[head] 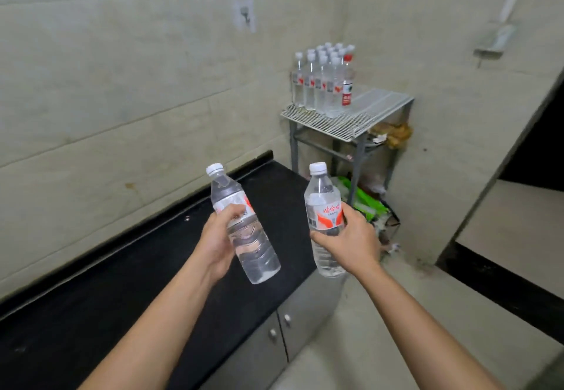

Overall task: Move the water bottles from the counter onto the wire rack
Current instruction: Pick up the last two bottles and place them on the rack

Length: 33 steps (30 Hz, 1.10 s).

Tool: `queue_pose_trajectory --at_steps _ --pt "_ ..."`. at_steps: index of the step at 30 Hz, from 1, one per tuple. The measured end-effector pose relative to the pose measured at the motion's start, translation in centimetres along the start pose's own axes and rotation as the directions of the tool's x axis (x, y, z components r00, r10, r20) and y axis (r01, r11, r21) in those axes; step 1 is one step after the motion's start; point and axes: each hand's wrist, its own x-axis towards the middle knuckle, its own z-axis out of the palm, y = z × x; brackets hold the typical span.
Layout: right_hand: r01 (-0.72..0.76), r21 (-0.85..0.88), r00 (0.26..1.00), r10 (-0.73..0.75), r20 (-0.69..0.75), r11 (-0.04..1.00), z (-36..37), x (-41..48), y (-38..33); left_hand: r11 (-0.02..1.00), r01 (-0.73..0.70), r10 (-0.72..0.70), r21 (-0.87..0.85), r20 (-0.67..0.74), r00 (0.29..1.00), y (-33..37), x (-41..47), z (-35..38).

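My left hand [218,238] grips a clear water bottle [244,237] with a white cap, tilted with its top leaning left, above the black counter [91,313]. My right hand [351,237] holds a second clear bottle [324,206] with a red-and-white label, nearly upright, past the counter's right end. The white wire rack [366,118] stands in the far corner on grey legs. Several white-capped water bottles [320,81] crowd its back left part, one of them with a red label. The rack's right and front area is bare mesh.
Grey cabinet doors [274,337] with round knobs sit under the counter. Green packets and clutter [366,203] lie on the floor beneath the rack. Tiled walls close in behind and to the right; a dark doorway [534,151] opens at the right.
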Motion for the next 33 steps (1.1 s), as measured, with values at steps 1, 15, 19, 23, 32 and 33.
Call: queue_pose_trajectory --at_steps 1,15,19,23,32,33 --pt "-0.006 0.011 1.000 0.006 -0.020 1.000 -1.5 0.7 1.0 1.000 -0.009 0.008 0.023 0.011 1.000 -0.3 0.5 2.2" --pt "-0.092 0.123 0.984 0.109 -0.142 0.988 -8.7 19.1 13.4 0.854 -0.326 0.351 0.406 0.014 0.936 -5.8 17.9 24.0" --pt "-0.104 0.134 0.978 0.126 -0.166 0.986 -10.8 28.8 14.7 0.822 -0.419 0.431 0.385 0.060 0.900 -4.0 25.7 30.7" --pt "-0.069 0.144 0.964 0.103 -0.244 0.987 -14.5 37.8 14.2 0.750 -0.546 0.550 0.373 0.107 0.828 0.6 32.0 36.7" --pt "0.064 0.345 0.929 0.070 -0.363 0.936 -18.2 54.0 15.9 0.722 -0.566 0.576 0.399 0.107 0.810 5.2 43.8 45.5" --pt "0.077 0.352 0.935 0.055 -0.350 0.933 -18.1 55.9 16.5 0.723 -0.555 0.574 0.411 0.088 0.814 4.9 45.1 46.1"
